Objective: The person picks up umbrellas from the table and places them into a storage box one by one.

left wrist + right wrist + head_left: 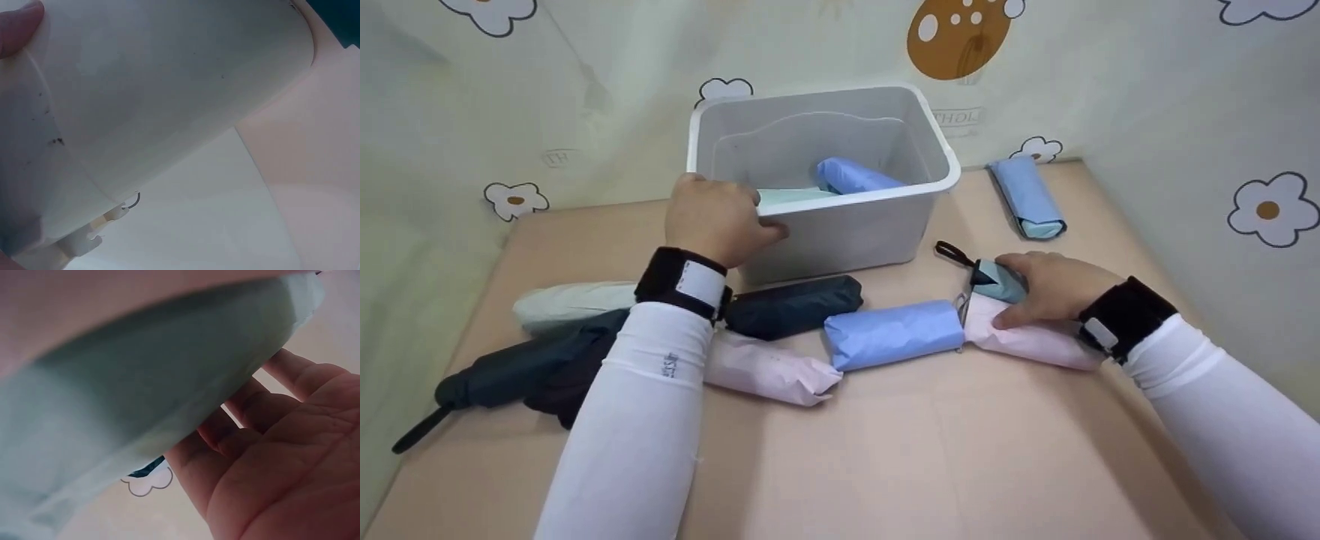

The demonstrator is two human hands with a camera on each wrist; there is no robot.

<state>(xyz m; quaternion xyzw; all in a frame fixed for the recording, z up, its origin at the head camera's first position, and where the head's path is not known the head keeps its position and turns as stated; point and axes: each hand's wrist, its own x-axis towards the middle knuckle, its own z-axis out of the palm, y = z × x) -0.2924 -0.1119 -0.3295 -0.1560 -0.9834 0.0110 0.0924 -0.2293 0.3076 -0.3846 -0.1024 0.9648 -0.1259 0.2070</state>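
Gripping part-hidden green umbrella (1001,282), right hand (1056,286), left hand (715,221) gripping bin (847,237)

This looks like a small curtained-off work corner; whether it belongs to a home, a shop or a studio cannot be told. Pale, creased sheeting (622,97) rises behind the light grey bin (840,240) and also to its left and right, enclosing a peach-coloured tabletop (885,457) on three sides. The print looks homely: a brown spotted shape (941,56) above the bin's right end, faint lettering (958,117) just beyond its right rim, and outlined flowers (515,200) on both sides. Folded umbrellas (892,334), everyday household goods, lie in front of the bin.
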